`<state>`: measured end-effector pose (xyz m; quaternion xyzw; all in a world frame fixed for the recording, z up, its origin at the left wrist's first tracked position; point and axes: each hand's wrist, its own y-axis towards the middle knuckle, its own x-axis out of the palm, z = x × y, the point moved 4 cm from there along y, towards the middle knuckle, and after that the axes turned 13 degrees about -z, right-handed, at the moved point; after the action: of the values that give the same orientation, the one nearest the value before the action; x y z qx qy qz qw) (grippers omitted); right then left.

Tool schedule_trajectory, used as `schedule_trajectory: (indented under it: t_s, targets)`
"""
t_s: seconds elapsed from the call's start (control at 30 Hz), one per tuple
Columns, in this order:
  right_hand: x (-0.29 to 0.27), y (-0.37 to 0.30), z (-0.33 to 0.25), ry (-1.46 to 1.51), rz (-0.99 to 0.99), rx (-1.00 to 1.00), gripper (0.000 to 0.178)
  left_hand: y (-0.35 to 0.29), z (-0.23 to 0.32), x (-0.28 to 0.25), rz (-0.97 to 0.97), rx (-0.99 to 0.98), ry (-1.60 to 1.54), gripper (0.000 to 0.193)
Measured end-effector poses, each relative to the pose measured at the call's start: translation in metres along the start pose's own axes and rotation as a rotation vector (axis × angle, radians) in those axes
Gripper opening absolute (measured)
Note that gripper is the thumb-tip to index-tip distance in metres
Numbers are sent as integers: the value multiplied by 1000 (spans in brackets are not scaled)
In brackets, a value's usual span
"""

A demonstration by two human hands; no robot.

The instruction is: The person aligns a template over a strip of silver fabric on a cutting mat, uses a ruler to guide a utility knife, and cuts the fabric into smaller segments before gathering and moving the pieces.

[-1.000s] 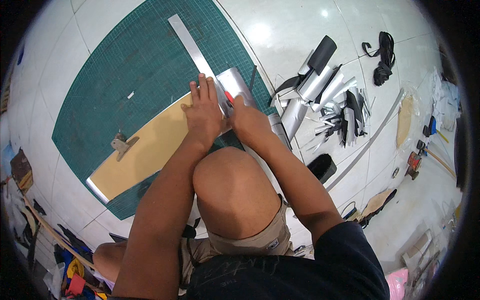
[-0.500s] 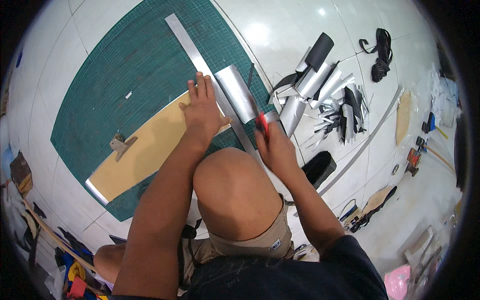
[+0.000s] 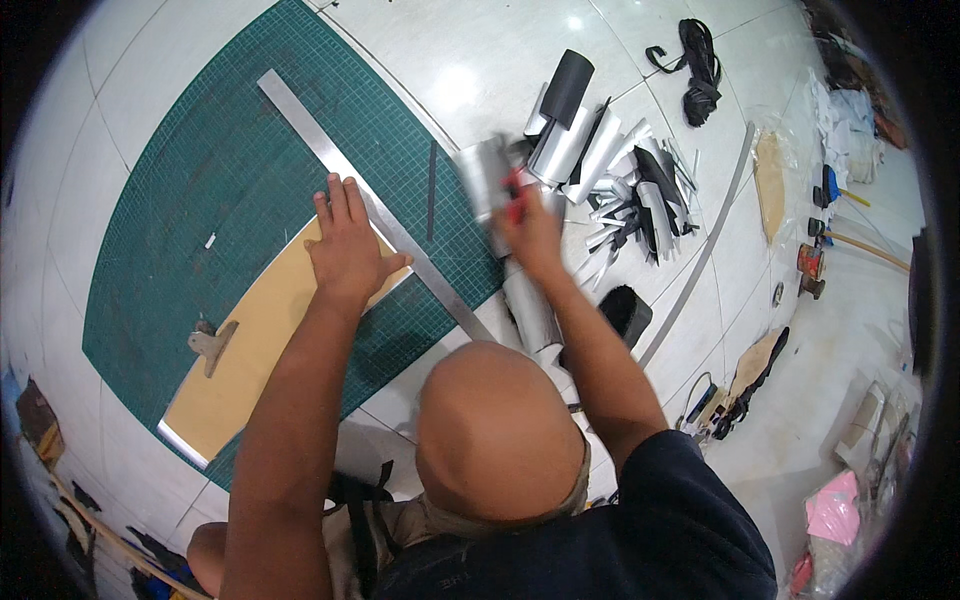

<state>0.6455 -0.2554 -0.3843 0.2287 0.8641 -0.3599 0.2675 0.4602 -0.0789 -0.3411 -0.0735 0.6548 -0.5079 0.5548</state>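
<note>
We spread our left hand [image 3: 343, 250] palm-down on the tan sheet [image 3: 262, 335], pointing forward; our right hand [image 3: 532, 236], blurred, curls around a red tool [image 3: 515, 196].

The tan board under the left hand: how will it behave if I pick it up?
The tan board will probably stay fairly stiff, since it lies flat without sagging or curling. It may feel lopsided, as a metal clip sits on one long edge. The silver strip showing at its lower-left end might come up with it.
</note>
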Motion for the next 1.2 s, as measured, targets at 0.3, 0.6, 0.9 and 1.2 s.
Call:
schedule_trajectory:
  t_s: [0.3,0.6,0.9,1.2]
  targets:
    - [-146,-8,36,-564,645,-164,22,1,-1,9,121,100,-73,126]
    - [27,-155,69,-16,-215,-118,31,-43,-96,-18,279,484,-74,77]
    - [-125,-30,99,-257,590,-165,22,-178,-300,-25,241,125,119,57]
    - [-106,-9,138,-212,487,34,26,-261,-450,123,319,-218,-378,48]
